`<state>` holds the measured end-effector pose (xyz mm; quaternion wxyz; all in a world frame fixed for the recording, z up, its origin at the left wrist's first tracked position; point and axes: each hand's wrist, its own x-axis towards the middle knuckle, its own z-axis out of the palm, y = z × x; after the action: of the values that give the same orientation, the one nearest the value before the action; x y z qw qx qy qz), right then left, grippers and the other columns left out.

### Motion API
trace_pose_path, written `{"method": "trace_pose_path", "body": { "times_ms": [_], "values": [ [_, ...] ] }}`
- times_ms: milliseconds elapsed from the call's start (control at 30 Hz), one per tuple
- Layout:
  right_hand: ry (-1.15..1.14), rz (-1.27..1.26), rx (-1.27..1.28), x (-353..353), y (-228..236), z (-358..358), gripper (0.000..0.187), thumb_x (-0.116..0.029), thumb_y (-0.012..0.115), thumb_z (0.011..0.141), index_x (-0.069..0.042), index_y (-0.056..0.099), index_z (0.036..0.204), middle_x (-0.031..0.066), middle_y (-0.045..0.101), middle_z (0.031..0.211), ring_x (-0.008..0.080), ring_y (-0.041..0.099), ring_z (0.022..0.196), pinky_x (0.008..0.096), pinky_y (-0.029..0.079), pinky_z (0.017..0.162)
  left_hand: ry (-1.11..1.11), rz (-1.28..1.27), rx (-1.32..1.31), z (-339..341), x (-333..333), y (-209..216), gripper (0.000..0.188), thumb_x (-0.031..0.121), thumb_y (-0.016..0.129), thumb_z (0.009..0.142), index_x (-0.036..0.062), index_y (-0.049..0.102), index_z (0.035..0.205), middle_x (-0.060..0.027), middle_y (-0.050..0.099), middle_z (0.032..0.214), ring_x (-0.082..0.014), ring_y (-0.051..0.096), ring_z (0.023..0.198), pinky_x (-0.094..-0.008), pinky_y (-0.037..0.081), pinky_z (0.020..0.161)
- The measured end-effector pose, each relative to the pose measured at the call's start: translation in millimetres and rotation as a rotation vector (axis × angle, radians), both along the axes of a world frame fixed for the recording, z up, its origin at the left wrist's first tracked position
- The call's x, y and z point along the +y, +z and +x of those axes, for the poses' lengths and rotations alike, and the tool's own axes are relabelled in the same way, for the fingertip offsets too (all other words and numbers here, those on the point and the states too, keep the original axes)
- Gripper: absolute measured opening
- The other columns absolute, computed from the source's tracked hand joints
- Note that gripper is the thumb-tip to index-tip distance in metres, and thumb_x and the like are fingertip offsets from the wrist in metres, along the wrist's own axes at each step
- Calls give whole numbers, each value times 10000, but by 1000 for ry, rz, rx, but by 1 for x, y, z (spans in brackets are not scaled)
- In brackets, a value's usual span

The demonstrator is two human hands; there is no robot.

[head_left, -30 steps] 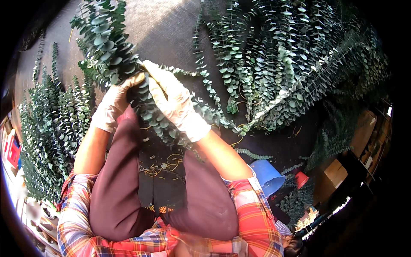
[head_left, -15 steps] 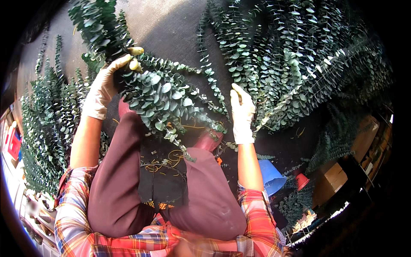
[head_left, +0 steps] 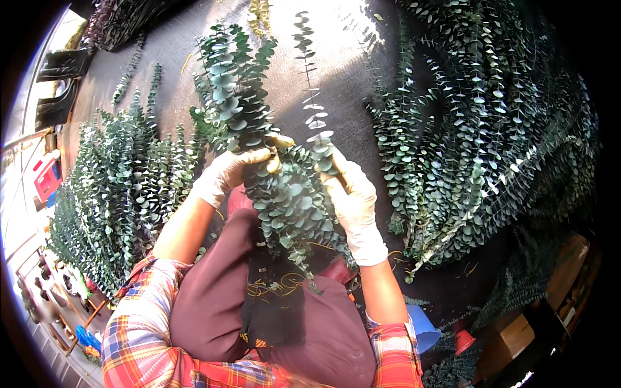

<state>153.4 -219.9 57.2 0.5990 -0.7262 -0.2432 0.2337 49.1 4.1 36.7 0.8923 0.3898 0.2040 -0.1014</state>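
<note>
My left hand, in a pale glove with yellowed fingertips, is closed round a bunch of eucalyptus. The bunch's leafy tops point away from me, and its lower leaves hang below the grip toward my knees. Just right of it, my gloved right hand pinches a single eucalyptus stem that stands up thin and nearly straight. The right fingertips are close to the bunch's leaves; whether they touch is unclear. Where the stems cross between my hands, leaves hide the lower ends.
A large heap of eucalyptus lies on the right, another pile on the left. A blue bucket, a small red pot and a cardboard box are at lower right. Yellow ties are scattered on the dark ground between my legs.
My right hand has come from beside the right heap to the bunch and now has a single stem in it. My left hand still holds the bunch; the view has shifted.
</note>
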Motion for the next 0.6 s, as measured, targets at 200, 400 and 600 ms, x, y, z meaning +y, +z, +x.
{"method": "trace_pose_path", "body": {
  "times_ms": [200, 400, 600],
  "values": [
    [189, 59, -44, 19, 4, -21, 457, 51, 624, 834, -47, 599, 1280, 98, 651, 961, 198, 620, 847, 281, 493, 791, -68, 107, 75, 1, -2, 1, 582, 239, 693, 867, -45, 485, 1332, -109, 589, 1220, -154, 557, 1065, -274, 442, 947],
    [190, 21, 138, 14, -2, -22, 407, 0, 619, 851, -52, 610, 1255, 126, 658, 995, 213, 635, 873, 296, 500, 802, -144, 145, -107, 19, -14, 37, 716, 279, 772, 782, -33, 483, 1357, -150, 462, 1437, -221, 472, 1277, -325, 386, 1068],
    [128, 20, 697, 22, -7, -6, 281, -90, 701, 823, -61, 705, 1102, 53, 698, 991, 91, 605, 846, 265, 493, 812, -78, 89, 111, 18, -17, 37, 403, 153, 781, 745, 36, 634, 1102, -111, 616, 1224, -216, 575, 1094, -343, 443, 971]
  ]
}}
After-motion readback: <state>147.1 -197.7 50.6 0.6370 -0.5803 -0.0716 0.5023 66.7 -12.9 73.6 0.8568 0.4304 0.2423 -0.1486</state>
